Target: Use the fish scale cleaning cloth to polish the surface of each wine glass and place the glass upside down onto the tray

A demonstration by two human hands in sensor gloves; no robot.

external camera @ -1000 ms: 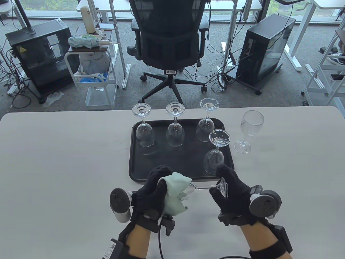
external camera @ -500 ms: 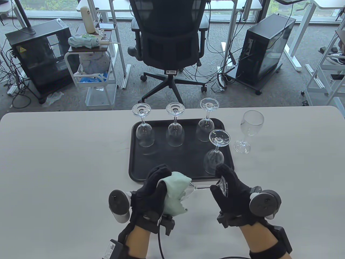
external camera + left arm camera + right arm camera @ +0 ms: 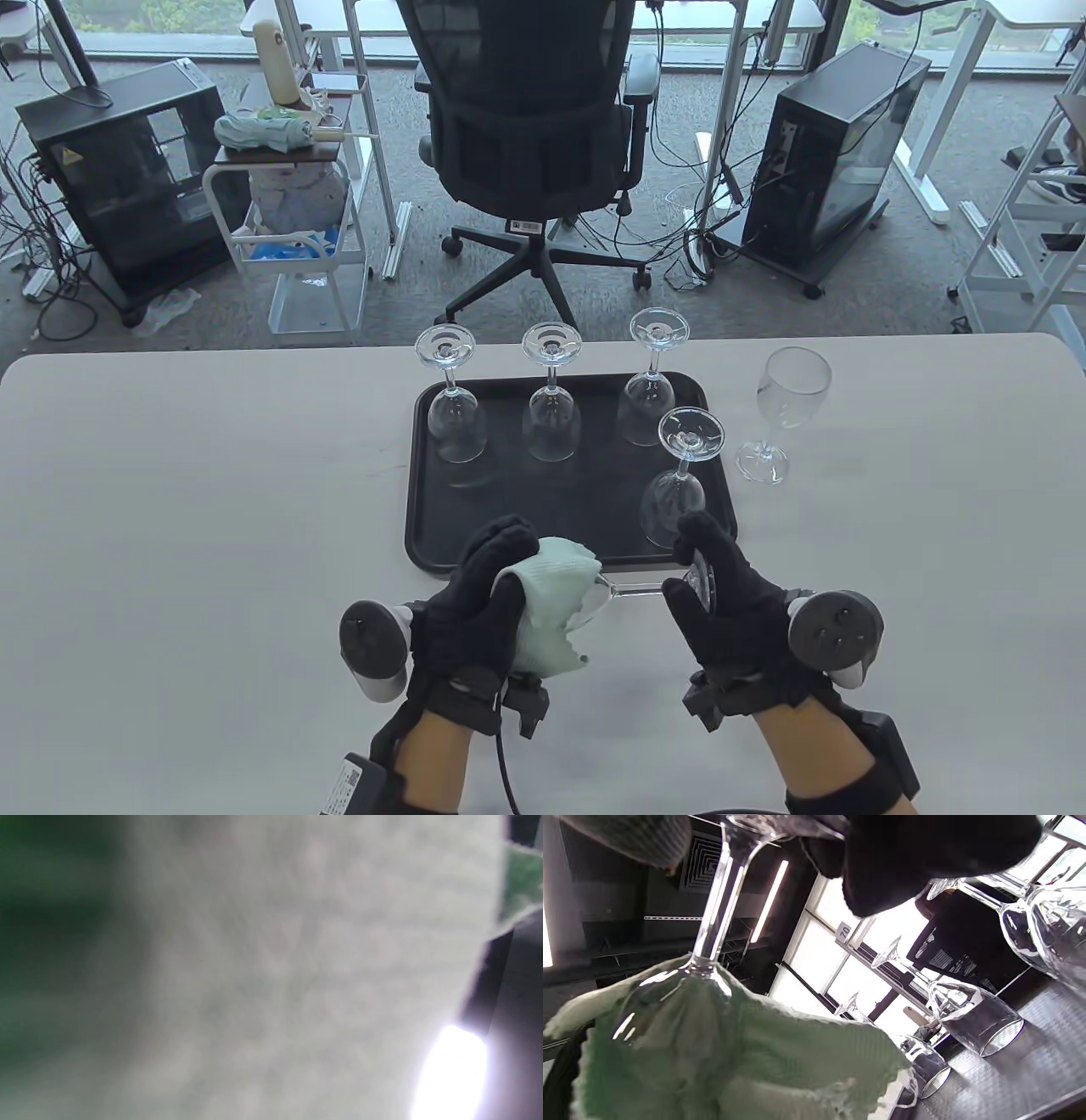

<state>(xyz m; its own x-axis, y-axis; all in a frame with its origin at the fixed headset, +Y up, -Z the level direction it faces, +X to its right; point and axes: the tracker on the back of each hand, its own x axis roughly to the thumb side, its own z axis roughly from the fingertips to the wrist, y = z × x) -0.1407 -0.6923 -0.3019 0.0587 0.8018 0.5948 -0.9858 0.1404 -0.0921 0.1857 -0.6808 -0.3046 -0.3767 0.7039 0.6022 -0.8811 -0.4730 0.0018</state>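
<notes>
Tray (image 3: 424, 509): black, mid-counter, carrying four glasses upside down; three in a back row (image 3: 551, 424), a fourth (image 3: 674, 501) nearer on the right side.
Held glass (image 3: 632, 590): lying sideways above the counter just in front of the tray's near edge, bowl to the left, foot to the right.
Cloth (image 3: 551, 611): pale green, wrapped over the bowl; fills the left wrist view.
Left hand (image 3: 479, 607): clenched round cloth and bowl.
Right hand (image 3: 721, 603): grasping the foot of the held glass.
Upright glass (image 3: 785, 407): on the counter just right of the tray.
Counter (image 3: 170, 526): pale grey, rounded corners.
Room: office chair (image 3: 530, 127) beyond the far edge, computer towers, white trolley, carpet with cables.
</notes>
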